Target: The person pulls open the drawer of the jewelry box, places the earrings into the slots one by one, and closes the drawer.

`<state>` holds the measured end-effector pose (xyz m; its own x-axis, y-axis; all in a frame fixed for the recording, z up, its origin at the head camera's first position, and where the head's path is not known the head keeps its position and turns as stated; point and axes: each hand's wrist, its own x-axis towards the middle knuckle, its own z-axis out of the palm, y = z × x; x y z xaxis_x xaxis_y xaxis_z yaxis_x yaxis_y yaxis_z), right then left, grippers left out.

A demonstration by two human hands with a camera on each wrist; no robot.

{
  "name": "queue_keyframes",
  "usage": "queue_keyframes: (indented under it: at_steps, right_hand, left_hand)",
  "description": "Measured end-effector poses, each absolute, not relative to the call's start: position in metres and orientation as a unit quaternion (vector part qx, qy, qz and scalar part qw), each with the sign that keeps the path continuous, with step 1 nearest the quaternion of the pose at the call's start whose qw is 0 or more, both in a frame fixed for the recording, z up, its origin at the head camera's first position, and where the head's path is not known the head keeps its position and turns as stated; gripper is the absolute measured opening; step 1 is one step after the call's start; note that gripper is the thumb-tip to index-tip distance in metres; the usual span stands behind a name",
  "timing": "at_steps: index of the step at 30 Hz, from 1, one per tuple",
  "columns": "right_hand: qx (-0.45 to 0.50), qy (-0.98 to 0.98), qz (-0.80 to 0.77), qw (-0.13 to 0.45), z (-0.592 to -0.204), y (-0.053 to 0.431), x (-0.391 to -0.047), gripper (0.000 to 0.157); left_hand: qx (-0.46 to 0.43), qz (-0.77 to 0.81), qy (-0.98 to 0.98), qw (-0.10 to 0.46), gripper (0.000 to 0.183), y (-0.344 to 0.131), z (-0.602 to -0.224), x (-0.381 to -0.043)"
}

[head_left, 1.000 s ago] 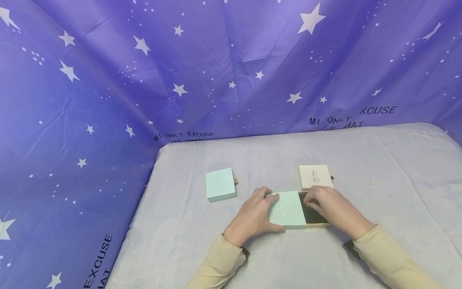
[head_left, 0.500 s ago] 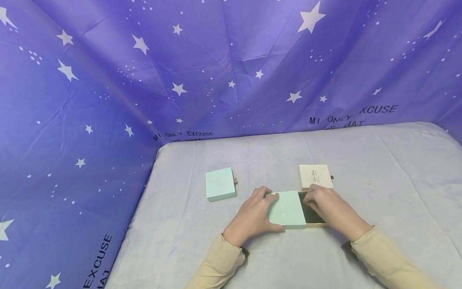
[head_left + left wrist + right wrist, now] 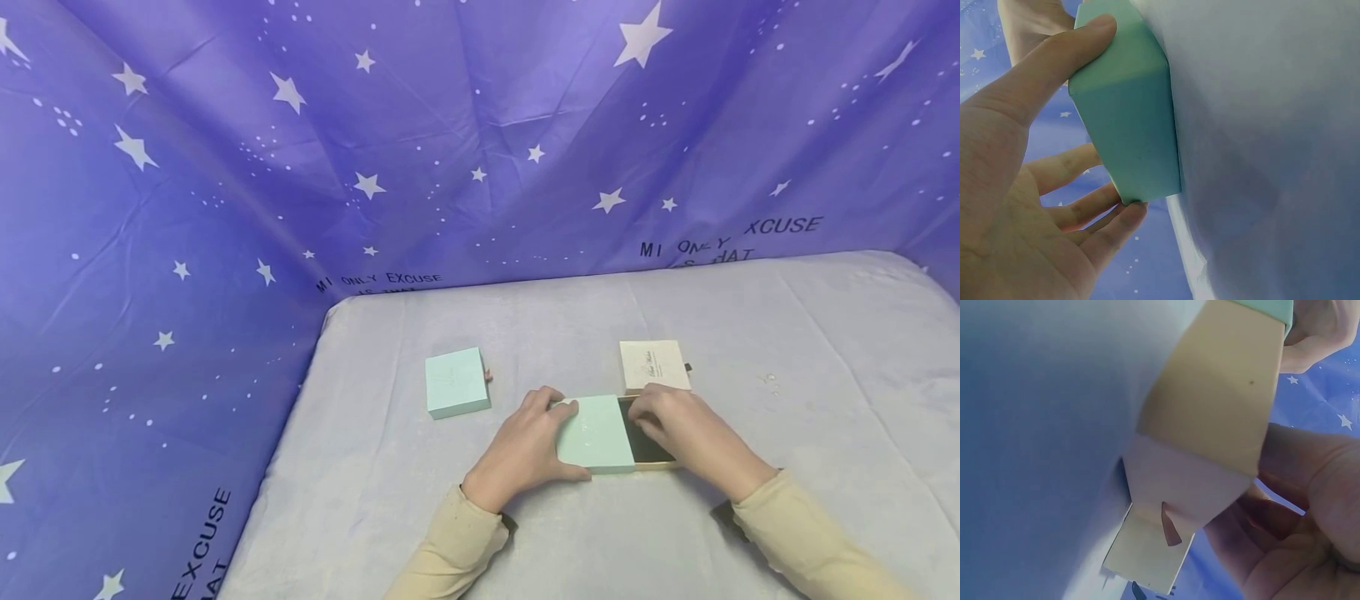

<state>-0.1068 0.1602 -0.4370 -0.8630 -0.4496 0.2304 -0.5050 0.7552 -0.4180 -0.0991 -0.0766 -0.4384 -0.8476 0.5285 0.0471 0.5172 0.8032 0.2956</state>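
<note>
In the head view, my left hand (image 3: pixel 525 450) grips a mint-green drawer box (image 3: pixel 596 433) at its left end, thumb on the near side and fingers across the far side. Its drawer (image 3: pixel 654 467) is pulled out to the right, showing a dark inside and tan outer walls. My right hand (image 3: pixel 686 429) reaches into that drawer with bent fingers; I cannot tell what its fingertips hold. The left wrist view shows my thumb against the end of the box (image 3: pixel 1129 137). From the right wrist, a pinkish ribbon tab (image 3: pixel 1170 528) hangs on the drawer's end.
A second mint box (image 3: pixel 457 383) with a small ribbon tab lies at the left. A cream box (image 3: pixel 655 365) with dark lettering stands just behind the open drawer. Tiny shiny pieces (image 3: pixel 770 383) lie on the pale cloth to the right. A purple star-patterned curtain (image 3: pixel 480 125) hangs behind.
My left hand keeps its hold on the box, and the drawer stays pulled out equally far. My right hand's fingers shift only slightly inside it.
</note>
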Motion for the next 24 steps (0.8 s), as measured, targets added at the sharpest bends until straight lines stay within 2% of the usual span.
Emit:
queue_keyframes:
  at_steps: [11, 24]
  right_hand:
    - [0.252, -0.932, 0.244, 0.085, -0.429, 0.166, -0.106, 0.014]
    - [0.205, -0.942, 0.258, 0.062, -0.417, 0.187, -0.109, 0.013]
  left_hand:
    - [0.274, 0.152, 0.95, 0.017, 0.089, -0.077, -0.439, -0.099]
    - [0.275, 0.154, 0.949, 0.018, 0.088, -0.077, -0.438, -0.098]
